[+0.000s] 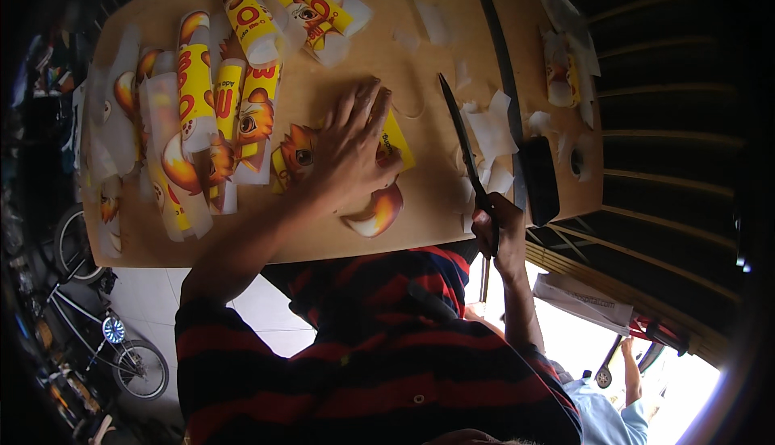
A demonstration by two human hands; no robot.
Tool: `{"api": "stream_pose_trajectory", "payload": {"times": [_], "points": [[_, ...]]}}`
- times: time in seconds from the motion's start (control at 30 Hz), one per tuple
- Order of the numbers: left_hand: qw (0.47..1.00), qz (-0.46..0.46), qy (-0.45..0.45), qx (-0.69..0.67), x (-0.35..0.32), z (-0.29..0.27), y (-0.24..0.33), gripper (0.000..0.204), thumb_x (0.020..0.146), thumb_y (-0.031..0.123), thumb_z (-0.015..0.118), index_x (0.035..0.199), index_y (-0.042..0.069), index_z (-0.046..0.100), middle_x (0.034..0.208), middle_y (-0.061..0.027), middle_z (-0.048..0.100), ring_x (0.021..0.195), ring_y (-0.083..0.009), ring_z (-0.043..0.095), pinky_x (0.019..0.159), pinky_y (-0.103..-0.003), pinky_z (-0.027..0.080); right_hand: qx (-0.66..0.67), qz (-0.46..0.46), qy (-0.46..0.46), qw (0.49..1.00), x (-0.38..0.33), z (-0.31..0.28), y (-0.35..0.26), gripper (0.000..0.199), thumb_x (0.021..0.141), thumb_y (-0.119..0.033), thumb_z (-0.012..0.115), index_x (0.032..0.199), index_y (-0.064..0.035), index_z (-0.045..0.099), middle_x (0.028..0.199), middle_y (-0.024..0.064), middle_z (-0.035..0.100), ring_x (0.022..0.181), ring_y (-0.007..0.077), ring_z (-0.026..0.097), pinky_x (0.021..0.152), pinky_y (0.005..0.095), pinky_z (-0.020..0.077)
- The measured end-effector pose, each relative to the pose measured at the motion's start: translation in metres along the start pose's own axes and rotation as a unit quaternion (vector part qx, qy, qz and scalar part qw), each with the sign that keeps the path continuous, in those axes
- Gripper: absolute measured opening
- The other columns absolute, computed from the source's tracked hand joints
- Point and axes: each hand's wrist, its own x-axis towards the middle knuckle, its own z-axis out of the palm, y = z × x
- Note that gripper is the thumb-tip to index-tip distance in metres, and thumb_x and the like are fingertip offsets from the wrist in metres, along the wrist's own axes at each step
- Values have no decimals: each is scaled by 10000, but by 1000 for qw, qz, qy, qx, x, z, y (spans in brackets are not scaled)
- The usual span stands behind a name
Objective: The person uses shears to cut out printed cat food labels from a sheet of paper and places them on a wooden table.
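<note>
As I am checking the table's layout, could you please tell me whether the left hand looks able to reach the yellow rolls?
Probably yes: the left hand lies spread on the fox sheet, and nothing visible blocks the way to the yellow rolls on its left, though it would have to lift.

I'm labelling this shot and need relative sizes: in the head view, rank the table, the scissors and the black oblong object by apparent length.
1. Table: by far the longest.
2. Scissors, in the right hand.
3. Black oblong object: clearly shorter.
</note>
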Motion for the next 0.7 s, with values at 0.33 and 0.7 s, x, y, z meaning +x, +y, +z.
{"api": "stream_pose_trajectory", "payload": {"times": [0.33,0.7], "points": [[999,25,-22,18,20,-16,-6,506,801,249,674,1270,102,554,1291,-123,486,1158,-315,465,937,-465,379,169,-32,-49,984,-9,35,9,633,814,-551,716,927,49,547,586,41,557,431,74,493,401,225,358],[997,63,-5,-51,53,-1,-10,40,869,31,596,906,15,597,864,-146,603,802,-372,593,719,-431,478,162,-103,-26,981,38,69,-3,539,899,-531,625,902,-5,511,548,18,461,422,96,466,419,277,394]]}}
